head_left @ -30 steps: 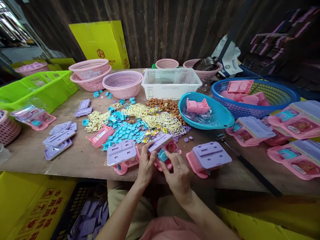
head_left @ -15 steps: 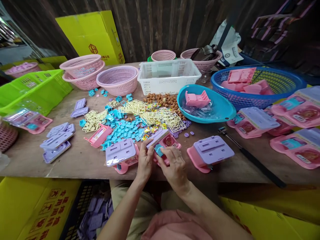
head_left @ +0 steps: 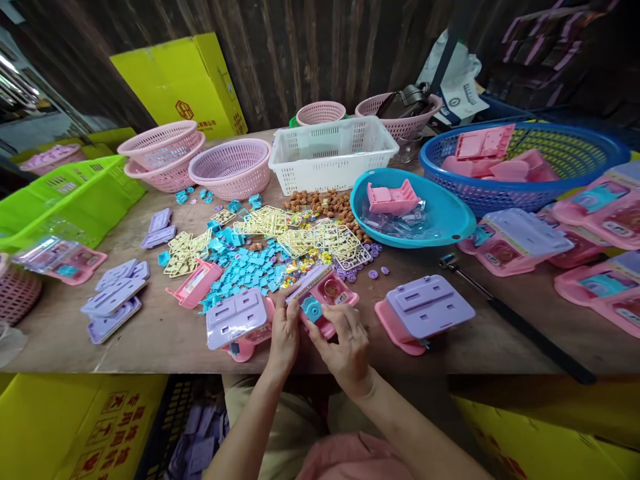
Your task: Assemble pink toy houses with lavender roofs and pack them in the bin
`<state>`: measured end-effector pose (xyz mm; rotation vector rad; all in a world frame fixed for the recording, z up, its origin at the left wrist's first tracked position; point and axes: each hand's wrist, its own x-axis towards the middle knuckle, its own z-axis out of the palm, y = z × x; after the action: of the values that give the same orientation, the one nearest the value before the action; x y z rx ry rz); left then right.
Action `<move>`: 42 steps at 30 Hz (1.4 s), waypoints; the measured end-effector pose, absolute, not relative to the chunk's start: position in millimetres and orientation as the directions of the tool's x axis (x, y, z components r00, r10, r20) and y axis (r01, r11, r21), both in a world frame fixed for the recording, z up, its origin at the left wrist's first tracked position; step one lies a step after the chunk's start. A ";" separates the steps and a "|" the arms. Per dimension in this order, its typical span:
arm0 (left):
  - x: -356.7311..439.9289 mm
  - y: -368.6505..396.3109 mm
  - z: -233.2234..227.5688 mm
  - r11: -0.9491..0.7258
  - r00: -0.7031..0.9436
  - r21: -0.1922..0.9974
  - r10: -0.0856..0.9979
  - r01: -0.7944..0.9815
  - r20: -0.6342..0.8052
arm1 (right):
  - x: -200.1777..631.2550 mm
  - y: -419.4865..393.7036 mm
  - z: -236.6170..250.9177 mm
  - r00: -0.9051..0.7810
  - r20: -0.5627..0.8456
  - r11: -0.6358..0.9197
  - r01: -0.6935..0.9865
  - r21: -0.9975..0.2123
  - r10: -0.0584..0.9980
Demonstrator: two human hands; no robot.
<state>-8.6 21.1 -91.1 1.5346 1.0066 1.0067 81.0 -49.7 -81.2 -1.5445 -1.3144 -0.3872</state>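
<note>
Between my hands, at the table's front, is a pink toy house (head_left: pixel 336 291) with a purple roof. A turquoise piece (head_left: pixel 312 308) sits in its front. My left hand (head_left: pixel 285 330) grips the house's left side, thumb at the front. Fingers of my right hand (head_left: pixel 349 340) are closed on its lower front edge, beside the turquoise piece. Close to my left hand stands a similar house (head_left: pixel 239 320), its purple roof towards me. Another purple-roofed house (head_left: pixel 425 310) is to the right of my right hand.
Behind the hands lie turquoise pieces (head_left: pixel 250 270), cream sprue frames (head_left: pixel 330 241) and brown pieces (head_left: pixel 325 203). A turquoise basin (head_left: pixel 440 213) and white basket (head_left: pixel 330 167) stand farther back. Purple panels (head_left: pixel 113 293) are at left. A black-handled tool (head_left: pixel 535 337) and finished-looking houses (head_left: pixel 517 243) are at right.
My right fingers have moved off the turquoise piece down to the house's lower edge, so the piece shows more fully. The view has shifted slightly.
</note>
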 end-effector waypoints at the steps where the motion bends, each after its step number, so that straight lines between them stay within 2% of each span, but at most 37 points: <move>1: -8.6 20.6 -90.1 -0.152 0.309 0.980 0.945 0.127 0.106 | 80.9 -49.7 -80.8 0.357 0.762 0.121 0.863 -0.490 0.540; 5: -8.3 19.5 -86.7 -0.139 0.308 0.978 0.947 0.154 0.086 | 79.8 -48.5 -81.8 0.396 0.730 0.087 0.846 -0.525 0.557; 9: -10.0 20.5 -87.7 -0.128 0.317 0.982 0.945 0.142 0.077 | 75.9 -46.0 -84.7 0.379 0.736 0.092 0.855 -0.510 0.561; 13: -14.0 20.7 -86.4 -0.104 0.390 0.989 0.919 0.107 0.054 | 78.9 -49.5 -79.6 0.378 0.682 0.097 0.830 -0.549 0.626; 16: -16.7 19.6 -80.4 -0.043 0.453 0.997 0.891 0.067 0.008 | 93.8 -52.8 -70.3 0.395 0.574 0.103 0.755 -0.648 0.717; 19: -18.9 18.6 -74.4 -0.006 0.504 1.000 0.863 0.027 -0.008 | 114.1 -49.4 -64.9 0.463 0.387 0.059 0.578 -0.814 0.797; 22: -21.0 17.5 -71.7 -0.037 0.552 0.999 0.833 0.001 0.030 | 127.4 -41.7 -67.1 0.373 0.161 0.022 0.350 -0.936 0.914; 24: -22.0 16.1 -71.1 -0.056 0.573 0.998 0.819 0.005 0.043 | 130.0 -38.2 -69.9 0.334 0.087 -0.001 0.254 -0.967 0.939; 26: -22.3 14.2 -71.4 -0.069 0.581 0.997 0.813 0.029 0.039 | 129.2 -37.2 -70.9 0.355 0.068 -0.017 0.231 -0.973 0.932; 30: -21.0 11.8 -75.9 -0.077 0.569 0.996 0.822 0.051 0.034 | 124.9 -37.8 -65.8 0.412 0.062 -0.074 0.306 -0.949 0.909; 37: -22.9 9.9 -87.5 -0.027 0.598 0.998 0.799 -0.059 0.057 | 125.1 -41.8 -63.4 0.399 0.039 -0.103 0.329 -0.939 0.916; 40: -28.6 8.7 -88.8 -0.162 0.635 0.987 0.763 0.013 0.117 | 135.5 -56.1 -61.2 0.295 -0.043 -0.132 0.288 -0.949 0.954; 42: -31.9 8.7 -88.8 -0.295 0.668 0.953 0.724 0.075 0.171 | 146.8 -62.7 -52.8 0.242 -0.077 -0.155 0.319 -0.935 0.967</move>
<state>-31.9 8.7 -88.8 1.7765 0.6416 0.7317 146.8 -62.7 -52.8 -1.6465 -1.2151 0.9384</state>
